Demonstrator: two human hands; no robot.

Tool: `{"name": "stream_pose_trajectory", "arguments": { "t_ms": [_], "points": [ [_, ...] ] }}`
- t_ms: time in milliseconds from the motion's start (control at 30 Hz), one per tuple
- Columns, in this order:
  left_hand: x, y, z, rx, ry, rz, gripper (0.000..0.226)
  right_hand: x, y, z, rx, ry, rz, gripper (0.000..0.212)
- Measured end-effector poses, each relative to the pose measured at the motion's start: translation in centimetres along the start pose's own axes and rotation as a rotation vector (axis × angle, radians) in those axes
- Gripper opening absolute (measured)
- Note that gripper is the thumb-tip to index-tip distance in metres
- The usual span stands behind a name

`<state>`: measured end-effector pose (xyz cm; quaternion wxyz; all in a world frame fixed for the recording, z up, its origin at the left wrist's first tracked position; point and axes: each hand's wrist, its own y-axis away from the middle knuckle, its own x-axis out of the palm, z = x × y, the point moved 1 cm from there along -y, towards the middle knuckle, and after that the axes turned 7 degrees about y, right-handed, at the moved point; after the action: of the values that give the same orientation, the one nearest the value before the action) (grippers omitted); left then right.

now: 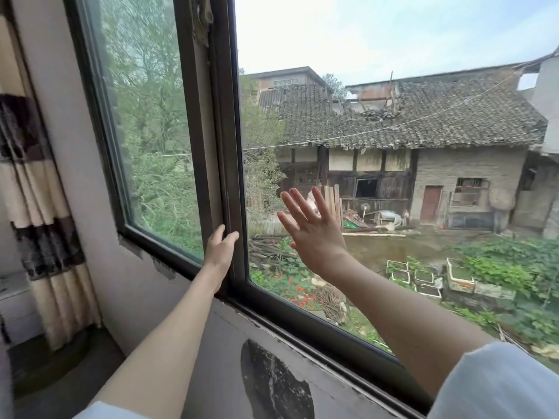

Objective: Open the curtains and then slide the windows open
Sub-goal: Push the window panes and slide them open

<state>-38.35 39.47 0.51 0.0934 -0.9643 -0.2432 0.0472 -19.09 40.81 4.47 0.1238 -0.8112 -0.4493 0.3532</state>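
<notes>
A dark-framed sliding window fills the view. Its left pane (151, 131) is glazed and looks onto trees. The vertical sash frame (225, 131) stands in the middle. My left hand (220, 252) grips the lower part of that sash frame, fingers curled around its edge. My right hand (311, 231) is raised to the right of the sash with fingers spread, palm facing outward; I cannot tell whether it touches glass. The striped beige and dark curtain (39, 207) hangs gathered at the far left, clear of the window.
A grey sill (242, 343) with a dark stain runs below the window track. The white wall reveal (75, 176) lies between curtain and frame. Outside are a tiled-roof house, a garden and planter boxes.
</notes>
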Motion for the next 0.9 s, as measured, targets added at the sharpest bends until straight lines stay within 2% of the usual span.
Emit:
{"name": "stream_pose_trajectory", "arguments": {
  "t_ms": [133, 200, 467, 533, 667, 767, 900],
  "points": [
    [0.6, 4.4, -0.2, 0.137, -0.154, 0.02, 0.051, -1.0, 2.2, -1.6, -0.126, -0.27, -0.017, 0.042],
    [1.3, 6.5, -0.6, 0.207, -0.22, 0.007, 0.051, -1.5, 4.8, -2.5, -0.104, -0.36, -0.015, 0.042],
    [9.6, 19.2, -5.4, 0.513, -0.335, 0.182, 0.05, -6.3, 21.1, -8.9, 0.027, -0.294, 0.022, 0.042],
    [12.8, 23.9, -6.8, 0.592, -0.302, 0.25, 0.051, -8.1, 26.5, -11.9, 0.091, -0.254, 0.02, 0.042],
    [18.7, 33.1, -8.8, 0.695, -0.198, 0.352, 0.05, -11.4, 37.2, -16.8, 0.275, -0.375, 0.047, 0.043],
    [23.3, 40.7, -10.8, 0.735, -0.133, 0.437, 0.048, -14.0, 46.2, -20.2, 0.384, -0.405, 0.128, 0.044],
    [29.8, 51.4, -13.8, 0.825, -0.04, 0.619, 0.045, -17.7, 57.9, -25.5, 0.566, -0.323, 0.254, 0.042]
  ]
}}
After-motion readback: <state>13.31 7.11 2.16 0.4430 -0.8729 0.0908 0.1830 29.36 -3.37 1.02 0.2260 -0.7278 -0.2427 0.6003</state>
